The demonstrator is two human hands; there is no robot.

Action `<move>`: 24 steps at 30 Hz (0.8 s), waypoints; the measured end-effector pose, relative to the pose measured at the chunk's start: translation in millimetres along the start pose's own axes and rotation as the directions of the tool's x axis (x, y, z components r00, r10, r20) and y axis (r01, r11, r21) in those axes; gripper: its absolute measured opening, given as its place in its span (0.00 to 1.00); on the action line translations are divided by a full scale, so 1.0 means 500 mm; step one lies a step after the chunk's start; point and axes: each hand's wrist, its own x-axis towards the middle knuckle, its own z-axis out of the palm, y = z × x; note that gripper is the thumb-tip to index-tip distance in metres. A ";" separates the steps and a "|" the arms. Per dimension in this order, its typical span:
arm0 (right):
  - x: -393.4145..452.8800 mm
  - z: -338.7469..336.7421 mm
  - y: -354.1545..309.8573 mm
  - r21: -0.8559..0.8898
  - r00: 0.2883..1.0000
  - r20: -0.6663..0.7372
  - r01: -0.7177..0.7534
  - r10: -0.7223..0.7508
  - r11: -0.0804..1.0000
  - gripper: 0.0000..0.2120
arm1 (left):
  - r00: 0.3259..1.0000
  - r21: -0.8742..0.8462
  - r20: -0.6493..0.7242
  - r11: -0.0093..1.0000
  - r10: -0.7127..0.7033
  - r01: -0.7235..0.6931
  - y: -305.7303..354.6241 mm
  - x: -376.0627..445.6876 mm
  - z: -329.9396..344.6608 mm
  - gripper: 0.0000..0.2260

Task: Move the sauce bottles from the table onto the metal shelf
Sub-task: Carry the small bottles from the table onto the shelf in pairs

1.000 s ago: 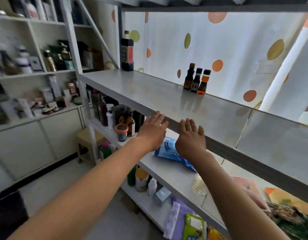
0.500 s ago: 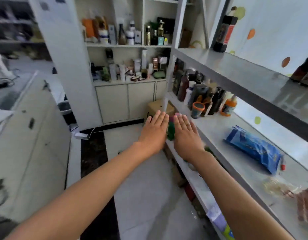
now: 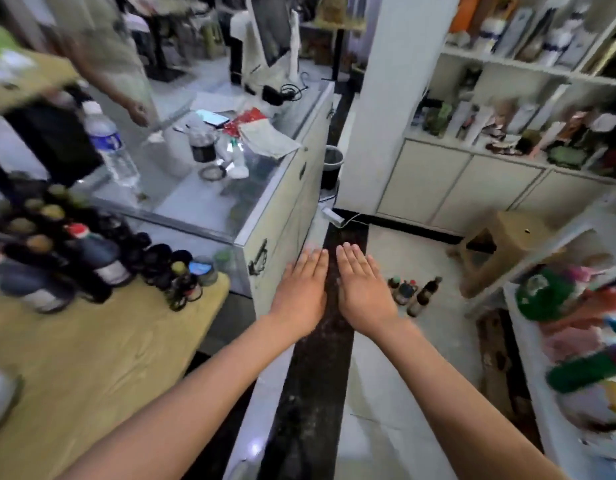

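Note:
Several dark sauce bottles (image 3: 74,251) stand crowded at the far left end of a wooden table (image 3: 92,358). My left hand (image 3: 301,292) and my right hand (image 3: 363,289) are stretched out side by side over the floor, fingers straight and flat, holding nothing. They hover to the right of the table, apart from the bottles. The metal shelf (image 3: 528,358) shows only as its lower tier at the right edge, loaded with colourful packets.
A glass counter (image 3: 230,202) with a water bottle (image 3: 109,147) and clutter stands behind the table. Another person's arm (image 3: 126,91) reaches over it. Three small bottles (image 3: 412,292) stand on the floor near a wooden stool (image 3: 503,244). White wall shelves (image 3: 507,98) fill the right back.
The view has swung left, away from the metal shelf and toward the table and counter. Both hands stay flat and empty, held out in front.

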 end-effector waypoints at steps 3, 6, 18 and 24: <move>0.073 0.065 -0.129 0.023 0.994 0.041 0.105 -0.106 0.994 0.30 | 0.994 0.005 -0.024 0.995 -0.104 0.104 -0.151 -0.053 0.004 0.29; 0.137 0.121 -0.250 0.076 0.976 0.091 0.191 -0.198 0.979 0.29 | 0.974 -0.038 -0.024 0.974 -0.224 0.223 -0.285 -0.109 0.007 0.30; 0.296 0.281 -0.469 0.293 0.924 0.287 0.168 -0.254 0.941 0.27 | 0.768 -0.358 -0.071 0.735 -0.637 0.576 -0.586 -0.177 0.054 0.13; 0.371 0.327 -0.484 0.434 0.878 0.397 0.076 -0.267 0.898 0.24 | 0.630 -0.485 0.042 0.536 -0.775 0.691 -0.639 -0.137 0.080 0.13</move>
